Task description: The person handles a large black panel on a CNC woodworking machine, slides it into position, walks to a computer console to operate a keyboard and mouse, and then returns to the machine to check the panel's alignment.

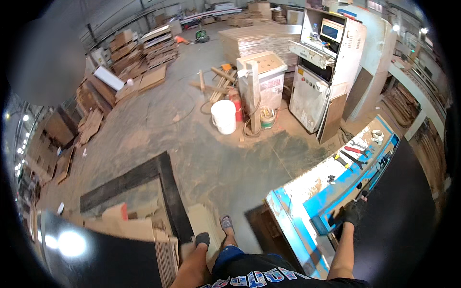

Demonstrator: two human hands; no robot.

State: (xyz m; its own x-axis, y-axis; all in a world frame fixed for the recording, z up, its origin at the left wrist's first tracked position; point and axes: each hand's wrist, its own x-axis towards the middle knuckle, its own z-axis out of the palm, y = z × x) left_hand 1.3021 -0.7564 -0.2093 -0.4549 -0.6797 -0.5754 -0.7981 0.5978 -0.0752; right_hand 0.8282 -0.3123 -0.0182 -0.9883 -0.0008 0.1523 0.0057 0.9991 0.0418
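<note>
My right hand (351, 214), in a dark glove, is over the blue edge of the worktable (318, 207), beside a large black panel (398, 216). Its fingers blend into the dark parts around them, so its grip cannot be made out. Just beyond it is a small dark piece with a pinkish end (364, 194). Pliers with red handles (354, 150) and a yellow-and-black hand tool (343, 162) lie farther along the table, near a white tape roll (377, 136). My left hand (202, 239), dark and seemingly gloved, hangs low by my legs; its fingers are indistinct.
Stacked boards with a glossy black top (105, 254) stand at lower left. A black L-shaped strip (165, 187) lies beyond them. Ahead are a white bucket (224, 117), a red cylinder (236, 103) and a control cabinet (312, 93). Board piles (161, 50) line the far left.
</note>
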